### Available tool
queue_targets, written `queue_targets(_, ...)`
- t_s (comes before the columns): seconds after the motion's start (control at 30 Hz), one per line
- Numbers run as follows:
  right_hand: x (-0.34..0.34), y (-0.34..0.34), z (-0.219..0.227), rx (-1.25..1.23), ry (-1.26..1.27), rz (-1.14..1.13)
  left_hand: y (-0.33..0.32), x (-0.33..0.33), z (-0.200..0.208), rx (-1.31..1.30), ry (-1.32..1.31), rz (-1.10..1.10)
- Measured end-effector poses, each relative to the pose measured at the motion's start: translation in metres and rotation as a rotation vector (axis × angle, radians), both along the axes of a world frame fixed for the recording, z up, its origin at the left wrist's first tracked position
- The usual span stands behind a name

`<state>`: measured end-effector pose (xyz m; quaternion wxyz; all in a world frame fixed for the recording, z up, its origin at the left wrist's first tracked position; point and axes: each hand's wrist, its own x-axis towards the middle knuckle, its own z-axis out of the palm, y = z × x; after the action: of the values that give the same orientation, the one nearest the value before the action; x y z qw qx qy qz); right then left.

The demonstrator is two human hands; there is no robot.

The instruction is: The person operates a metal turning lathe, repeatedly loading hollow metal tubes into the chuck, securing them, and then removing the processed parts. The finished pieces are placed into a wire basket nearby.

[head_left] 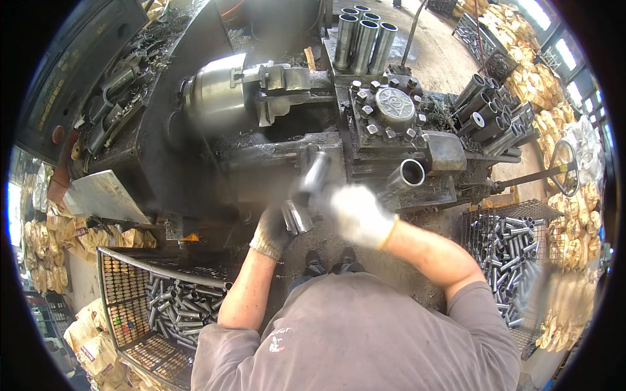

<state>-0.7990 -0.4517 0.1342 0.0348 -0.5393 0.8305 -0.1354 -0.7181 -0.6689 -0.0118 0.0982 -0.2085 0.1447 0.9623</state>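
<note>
A person in a grey-brown shirt (378,326) and pale work gloves bends over a lathe in a workshop, both forearms bare. The left hand (271,233) grips a short steel tube (297,218), fingers wrapped about its side, in front of the lathe bed and above the floor (411,277). A second tube (313,173), smeared by motion, tilts just above the first, near the fingers of the right hand (358,214); that hand is itself blurred, and whether it clasps the tube or is free cannot be told.

Beyond the hands, the bright, rounded chuck (225,88) sits at left, facing a square tool post (385,114) ringed with bolts and topped by a round cap (395,105). A wider tube (395,185) stands tilted just right of the right hand, its open mouth up. A cluster of long tubes (365,45) stands upright behind the tool post, and a larger stack (489,124) is bunched to its right, near a handwheel (565,168).

Below, a wire basket (124,300) at left holds a jumble of short tubes (182,306); a mesh bin (551,225) at right holds more (515,260). Sacks (557,107) line the right side. The person's shoes (315,262) show on the floor between the two containers.
</note>
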Motion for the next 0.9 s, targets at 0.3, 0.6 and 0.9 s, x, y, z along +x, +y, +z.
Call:
queue_targets(0.3,-0.012,-0.016,-0.091,0.06,-0.315,-0.544,-0.02,-0.006,0.004,-0.232,0.037,0.174)
queue_targets(0.6,-0.028,-0.044,0.006,-0.137,-1.012,-0.625,0.028,-0.031,0.104,-0.355,0.332,0.286)
queue_targets(0.9,-0.182,-0.029,0.179,0.045,0.066,-0.198,-0.16,-0.221,0.179,-3.13,0.142,0.07)
